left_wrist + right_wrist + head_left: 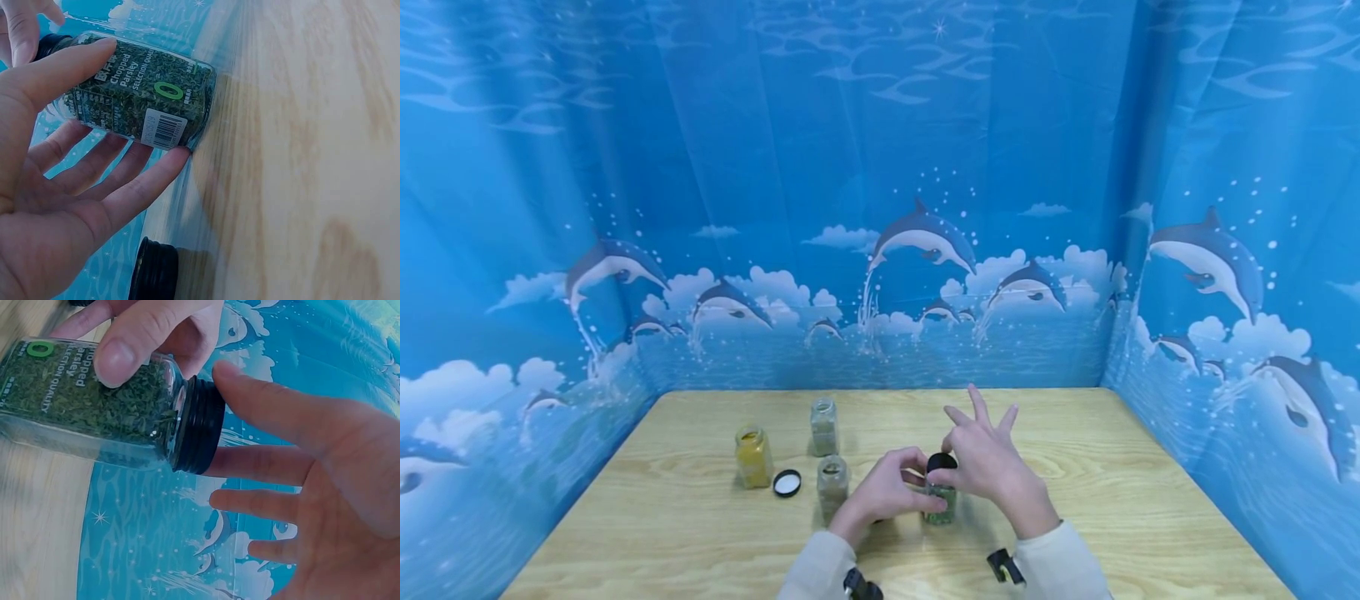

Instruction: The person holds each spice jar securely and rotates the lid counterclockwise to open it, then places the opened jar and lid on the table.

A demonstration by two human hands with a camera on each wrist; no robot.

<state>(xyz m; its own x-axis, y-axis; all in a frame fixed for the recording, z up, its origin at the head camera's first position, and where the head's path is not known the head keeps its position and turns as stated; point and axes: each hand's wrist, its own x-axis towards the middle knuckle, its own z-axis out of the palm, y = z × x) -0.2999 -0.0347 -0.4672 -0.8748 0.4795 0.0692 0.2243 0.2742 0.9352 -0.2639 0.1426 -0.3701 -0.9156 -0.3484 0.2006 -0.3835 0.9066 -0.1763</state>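
A glass jar of chopped parsley (144,94) stands upright on the table, its label facing the left wrist camera. My left hand (895,487) grips it around the body, thumb on the label side and fingers on the other. A black lid (201,425) sits on the jar's mouth. With thumb and index finger my right hand (988,467) pinches this lid from above, the other fingers spread out. Another black lid (154,270) lies on the table close to my left hand.
Left of my hands stand three lidless glass jars: one with yellow powder (753,462), one farther back (824,432), and one beside my left wrist (832,493). An upturned black lid (787,483) with white lining lies between them. Dolphin-printed curtains (880,208) surround the wooden table (700,542).
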